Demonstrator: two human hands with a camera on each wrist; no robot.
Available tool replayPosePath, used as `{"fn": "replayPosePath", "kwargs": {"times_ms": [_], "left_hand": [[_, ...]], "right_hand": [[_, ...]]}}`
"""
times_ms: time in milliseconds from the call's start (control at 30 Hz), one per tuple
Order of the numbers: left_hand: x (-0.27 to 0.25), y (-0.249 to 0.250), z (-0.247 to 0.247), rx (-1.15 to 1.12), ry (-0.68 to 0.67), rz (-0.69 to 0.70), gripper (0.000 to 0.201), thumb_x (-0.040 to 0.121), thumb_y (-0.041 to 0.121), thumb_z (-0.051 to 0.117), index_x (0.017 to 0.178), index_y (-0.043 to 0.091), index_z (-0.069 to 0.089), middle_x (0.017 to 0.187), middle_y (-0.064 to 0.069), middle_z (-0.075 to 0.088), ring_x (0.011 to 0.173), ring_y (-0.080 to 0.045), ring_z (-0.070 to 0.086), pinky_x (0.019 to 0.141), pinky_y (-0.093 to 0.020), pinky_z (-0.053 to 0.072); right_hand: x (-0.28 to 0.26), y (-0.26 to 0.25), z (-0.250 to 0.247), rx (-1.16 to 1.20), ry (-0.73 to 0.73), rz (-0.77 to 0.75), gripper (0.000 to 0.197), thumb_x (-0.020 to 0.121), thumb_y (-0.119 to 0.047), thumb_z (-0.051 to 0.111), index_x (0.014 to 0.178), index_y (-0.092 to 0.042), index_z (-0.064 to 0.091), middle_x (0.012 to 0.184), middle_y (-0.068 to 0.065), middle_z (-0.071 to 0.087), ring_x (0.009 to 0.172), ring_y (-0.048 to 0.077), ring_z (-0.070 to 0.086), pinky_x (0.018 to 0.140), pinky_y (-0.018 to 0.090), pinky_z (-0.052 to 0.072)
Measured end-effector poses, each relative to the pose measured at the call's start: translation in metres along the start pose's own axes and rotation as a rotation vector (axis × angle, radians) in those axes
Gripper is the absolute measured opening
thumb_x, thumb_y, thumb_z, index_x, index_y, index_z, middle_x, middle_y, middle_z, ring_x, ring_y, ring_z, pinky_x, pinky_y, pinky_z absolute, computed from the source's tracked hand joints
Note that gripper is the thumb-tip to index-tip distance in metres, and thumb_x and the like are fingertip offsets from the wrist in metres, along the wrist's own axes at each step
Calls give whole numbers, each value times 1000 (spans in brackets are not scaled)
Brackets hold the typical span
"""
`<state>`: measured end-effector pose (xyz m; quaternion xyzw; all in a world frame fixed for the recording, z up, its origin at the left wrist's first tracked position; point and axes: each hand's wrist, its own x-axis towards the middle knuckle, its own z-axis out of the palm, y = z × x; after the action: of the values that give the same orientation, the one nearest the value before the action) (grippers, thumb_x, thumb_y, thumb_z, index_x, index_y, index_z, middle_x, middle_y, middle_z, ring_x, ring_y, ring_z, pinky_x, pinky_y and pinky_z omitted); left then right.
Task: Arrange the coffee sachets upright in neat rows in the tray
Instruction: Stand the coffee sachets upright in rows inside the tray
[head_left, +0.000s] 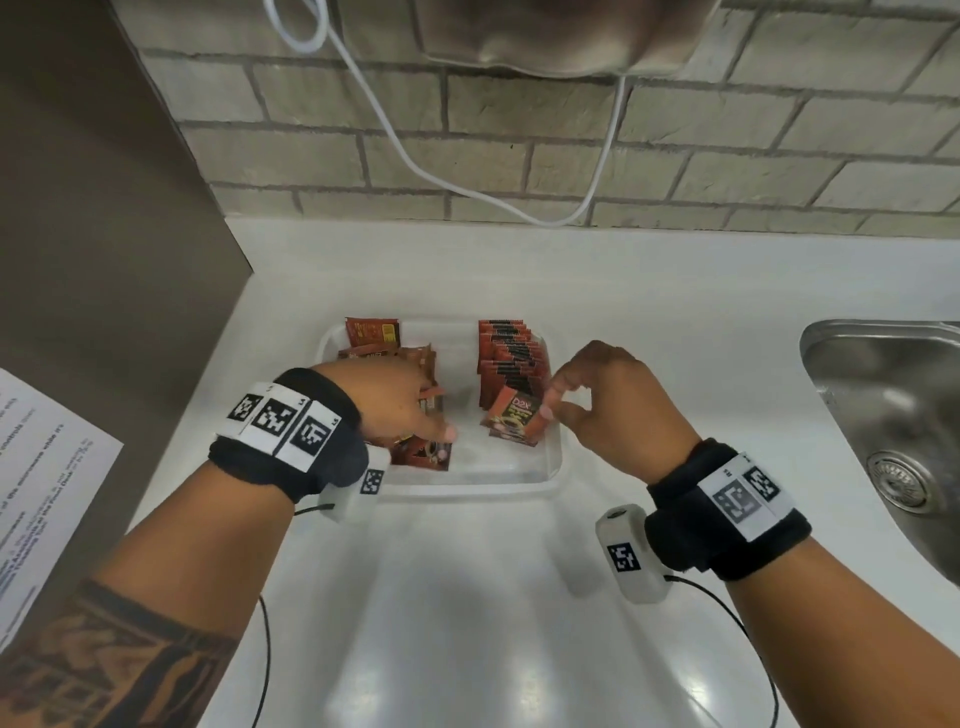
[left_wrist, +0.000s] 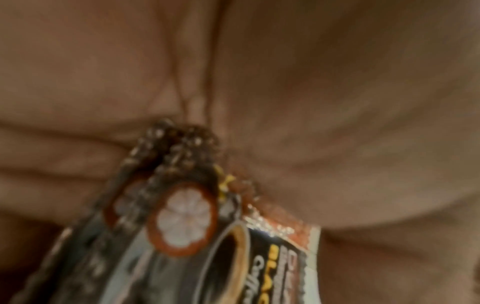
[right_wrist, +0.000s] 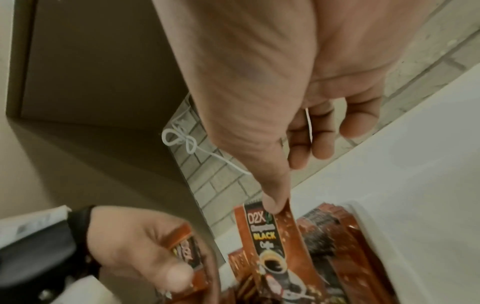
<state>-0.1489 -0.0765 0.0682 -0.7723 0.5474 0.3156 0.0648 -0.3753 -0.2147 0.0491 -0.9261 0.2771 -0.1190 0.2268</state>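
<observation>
Head view: clear plastic tray (head_left: 553, 457) on the white counter (head_left: 467, 597), between a brown cabinet side and a steel sink (head_left: 893, 415). Along the tray's right side, a row of sachets (head_left: 511, 358) stands upright, packed face to face. The left side holds a looser cluster (head_left: 387, 358), some leaning, one upright at the back corner.

Right hand (head_left: 613, 400) pinches one sachet (head_left: 514, 421) by its top edge at the near end of the right row; the sachet tilts, lower edge down in the tray. The right wrist view gives what the head view cannot: the thumb pressed on the sachet's top seal (right_wrist: 270, 232), the print "D2X ... BLACK Coffee" and a cup picture, with the other fingers curled loosely and clear of it.

Left hand (head_left: 395, 400) lies over the left cluster, thumb reaching toward the tray's middle. From above its hold is hidden. The left wrist view (blurred, very close) shows a bunch of sachets (left_wrist: 187, 226) clamped against the palm, several seal edges fanned together; the right wrist view confirms the thumb (right_wrist: 176, 275) closed over them.

A white cable (head_left: 415, 156) hangs on the brick wall behind.
</observation>
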Motion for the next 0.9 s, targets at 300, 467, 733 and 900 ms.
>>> {"fn": "replayPosePath", "kwargs": {"times_ms": [300, 467, 733, 900], "left_hand": [[38, 53, 31, -118, -320, 83, 41, 94, 47, 63, 131, 29, 62, 80, 7, 68, 67, -10, 60, 65, -23, 51], [55, 63, 38, -102, -328, 54, 52, 92, 45, 65, 137, 21, 59, 83, 4, 66, 70, -12, 60, 57, -19, 48], [61, 65, 37, -160, -335, -3, 43, 95, 47, 61, 122, 14, 69, 88, -1, 69, 78, -17, 60, 72, -26, 49], [61, 65, 37, -209, -339, -22, 26, 96, 45, 61, 94, 20, 69, 80, 2, 65, 71, -15, 59, 66, -23, 48]], "right_hand": [[7, -1, 20, -129, -110, 66, 5, 87, -25, 72, 87, -23, 76, 104, 2, 58, 99, 21, 51, 84, 35, 48], [12, 0, 25, -158, -123, 79, 9, 87, -25, 68, 90, -23, 76, 107, 3, 58, 100, 24, 52, 85, 38, 49], [16, 2, 28, -170, -105, 84, 8, 85, -23, 68, 86, -23, 76, 103, 3, 59, 97, 24, 53, 82, 40, 51], [14, 3, 29, -177, -93, 78, 2, 83, -23, 72, 84, -24, 73, 99, 1, 59, 95, 23, 53, 79, 38, 51]]}}
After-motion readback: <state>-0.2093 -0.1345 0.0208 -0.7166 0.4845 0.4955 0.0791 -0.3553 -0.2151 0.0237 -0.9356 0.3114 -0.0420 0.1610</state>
